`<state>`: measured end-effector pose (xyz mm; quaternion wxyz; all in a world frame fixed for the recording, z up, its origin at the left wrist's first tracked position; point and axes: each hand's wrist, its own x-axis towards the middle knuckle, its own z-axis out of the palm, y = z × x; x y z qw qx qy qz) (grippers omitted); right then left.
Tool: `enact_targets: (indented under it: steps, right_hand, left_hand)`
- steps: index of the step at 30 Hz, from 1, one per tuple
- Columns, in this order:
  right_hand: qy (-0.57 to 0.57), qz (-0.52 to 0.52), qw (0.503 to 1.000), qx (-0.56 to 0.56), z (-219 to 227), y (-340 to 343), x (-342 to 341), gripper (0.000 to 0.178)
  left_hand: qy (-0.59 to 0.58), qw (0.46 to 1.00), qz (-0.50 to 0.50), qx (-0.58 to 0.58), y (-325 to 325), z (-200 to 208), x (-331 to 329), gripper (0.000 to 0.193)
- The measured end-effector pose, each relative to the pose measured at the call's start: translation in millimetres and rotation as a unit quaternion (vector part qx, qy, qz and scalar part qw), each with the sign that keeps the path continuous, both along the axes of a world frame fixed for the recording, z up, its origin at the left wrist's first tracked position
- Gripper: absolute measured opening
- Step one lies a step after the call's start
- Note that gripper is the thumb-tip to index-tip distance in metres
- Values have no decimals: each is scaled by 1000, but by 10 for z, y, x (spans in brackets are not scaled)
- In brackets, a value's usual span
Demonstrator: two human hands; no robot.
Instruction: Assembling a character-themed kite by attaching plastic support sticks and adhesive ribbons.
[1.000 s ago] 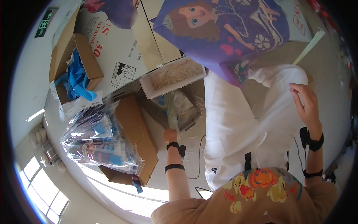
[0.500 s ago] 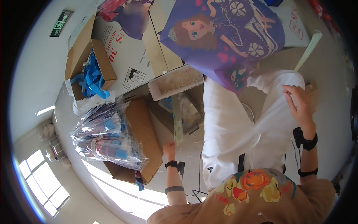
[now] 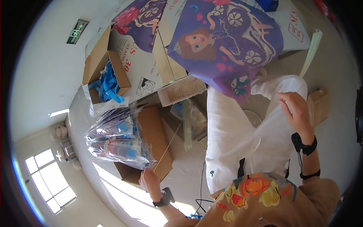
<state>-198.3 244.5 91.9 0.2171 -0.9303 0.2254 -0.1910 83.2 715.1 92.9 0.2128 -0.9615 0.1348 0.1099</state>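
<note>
One thin pale stick in left hand, right hand apart

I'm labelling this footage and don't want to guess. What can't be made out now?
Head view:
- Left hand: its exact grip on the thin stick, hidden by the hand itself.
- Right hand: palm, behind its own back.
- Clear plastic bags: exact contents, obscured by glare and creases.
- Blue object: cut off by the top edge.
</note>
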Motion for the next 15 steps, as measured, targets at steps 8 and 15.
enact_targets:
  steps: [8, 15]
  right_hand:
    - [-113, 231, 966, -5, 506, 624, 984, 39]
    - [-80, 203, 973, -75, 193, 108, 1120, 22]
  left_hand:
    - [51, 933, -85, -347, -785, 1550, -169, 2]
    - [226, 754, -216, -578, -2350, 438, 226, 8]
